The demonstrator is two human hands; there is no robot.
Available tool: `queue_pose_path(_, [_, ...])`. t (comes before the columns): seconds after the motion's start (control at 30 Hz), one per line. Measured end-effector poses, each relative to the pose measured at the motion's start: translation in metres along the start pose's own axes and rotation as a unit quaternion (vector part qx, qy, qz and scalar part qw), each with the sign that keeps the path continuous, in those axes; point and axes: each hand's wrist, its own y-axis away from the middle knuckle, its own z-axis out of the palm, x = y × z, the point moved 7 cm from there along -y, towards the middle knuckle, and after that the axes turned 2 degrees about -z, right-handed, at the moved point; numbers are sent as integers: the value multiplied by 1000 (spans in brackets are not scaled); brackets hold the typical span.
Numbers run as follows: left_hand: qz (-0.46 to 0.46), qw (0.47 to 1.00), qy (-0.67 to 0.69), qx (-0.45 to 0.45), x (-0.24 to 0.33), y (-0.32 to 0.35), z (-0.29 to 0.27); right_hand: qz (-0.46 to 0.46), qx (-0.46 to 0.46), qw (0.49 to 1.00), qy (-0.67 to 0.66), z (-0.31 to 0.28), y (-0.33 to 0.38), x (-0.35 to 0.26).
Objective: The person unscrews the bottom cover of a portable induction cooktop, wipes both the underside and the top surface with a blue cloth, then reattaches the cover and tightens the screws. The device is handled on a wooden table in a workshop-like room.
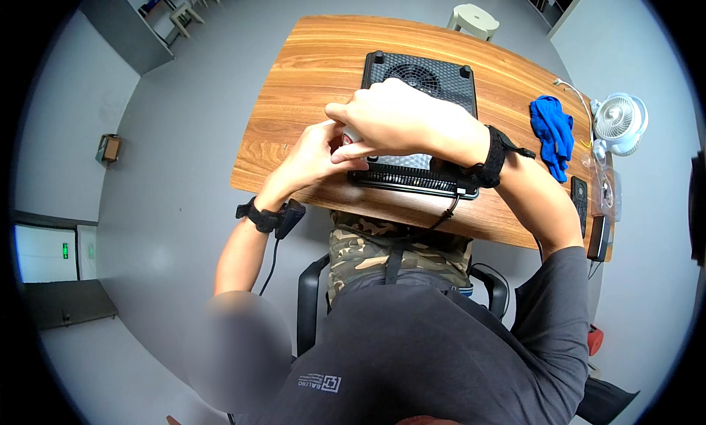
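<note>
A black appliance (423, 109) lies on the wooden table with its underside up; a round fan grille and stubby feet show on it, and it looks like an induction cooktop. Over its left side my two hands meet. My left hand (310, 159) is closed, its fingers around a small white-and-red object (348, 137). From above, my right hand (390, 120) is bent over that same object, also closed on it. Most of the object is hidden by fingers, so its kind cannot be made out. My right forearm crosses the appliance and covers its middle.
A black cable (450, 210) runs from the appliance's near edge. To the right are a crumpled blue cloth (553, 134), a white fan (619, 123) and a dark handheld device (579, 204). A pale stool (473, 20) stands beyond the wooden table (294, 79).
</note>
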Motion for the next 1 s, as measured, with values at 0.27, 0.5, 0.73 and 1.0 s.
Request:
queue_pose_path(0.27, [-13,998,-36,-42,-17,7,-1,-92,8,994,-63,6,8,-5])
queue_pose_path(0.5, [17,999,-36,7,-3,7,1,-9,6,1000,-12,7,4,-7])
queue_pose_path(0.73, [-6,999,-42,-30,-13,10,3,-90,44,993,-56,13,8,-9])
queue_pose_path(1.0, [-16,999,31,-14,-19,14,6,-40,35,998,-16,16,4,-14])
